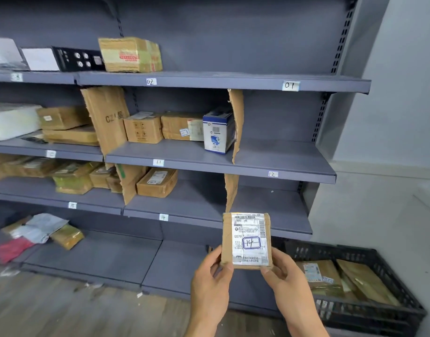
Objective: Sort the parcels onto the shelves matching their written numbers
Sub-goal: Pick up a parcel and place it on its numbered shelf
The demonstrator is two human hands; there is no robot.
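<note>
Cardboard parcel (245, 239) marked 14 gripped upright by left hand (210, 282) and right hand (285, 279); black crate (369, 310) right of hands.

Head camera looks forward and down, close to grey shelves (219, 81)

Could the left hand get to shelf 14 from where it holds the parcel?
Probably yes: shelf 14 lies open above the left hand gripping the parcel; one box sits far left there.
</note>
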